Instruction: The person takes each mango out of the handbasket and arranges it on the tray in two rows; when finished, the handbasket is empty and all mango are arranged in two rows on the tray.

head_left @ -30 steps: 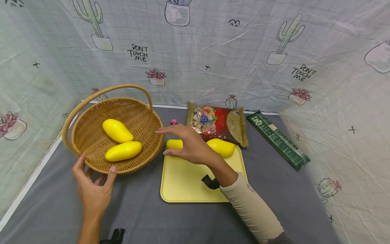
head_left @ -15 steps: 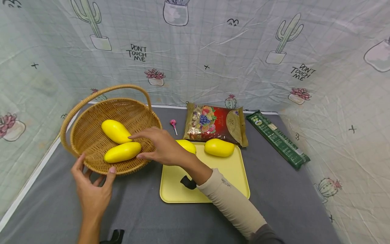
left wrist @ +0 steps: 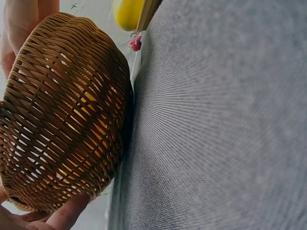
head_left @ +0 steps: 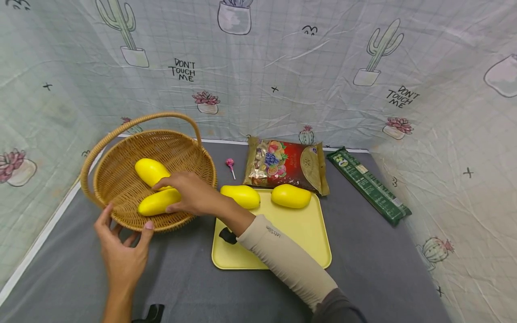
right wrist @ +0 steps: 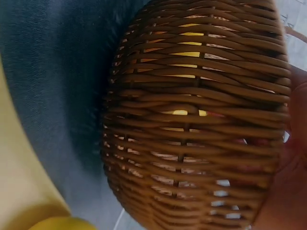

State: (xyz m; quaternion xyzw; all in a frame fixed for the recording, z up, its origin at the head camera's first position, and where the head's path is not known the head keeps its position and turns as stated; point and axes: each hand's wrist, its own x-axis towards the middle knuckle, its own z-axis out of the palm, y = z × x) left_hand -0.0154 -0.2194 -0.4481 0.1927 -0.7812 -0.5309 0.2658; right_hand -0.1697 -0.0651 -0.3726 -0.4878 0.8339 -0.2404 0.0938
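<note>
A wicker basket [head_left: 153, 139] with a tall hooped handle stands at the left, holding two yellow mangoes. My left hand [head_left: 123, 251] grips its near left rim; in the left wrist view, fingers [left wrist: 72, 211] lie against the weave. My right hand [head_left: 191, 193] reaches over the right rim into the basket. Its thumb and fingers are round the right end of the nearer mango [head_left: 155, 204], covering that end. Just behind lies the other mango [head_left: 151, 171], close to the right fingertips. In the right wrist view, the basket wall [right wrist: 201, 124] hides most of that hand.
Right of the basket is a yellow tray [head_left: 278, 237] with two more mangoes [head_left: 241, 196] [head_left: 291, 196] along its far edge. Behind it lie a pink lollipop [head_left: 230, 163] and a red-and-gold candy bag [head_left: 286, 162]. A long green packet [head_left: 368, 185] rests at the right.
My right hand has moved left from over the tray into the basket and closed round the nearer mango. The left hand has stayed on the rim.
</note>
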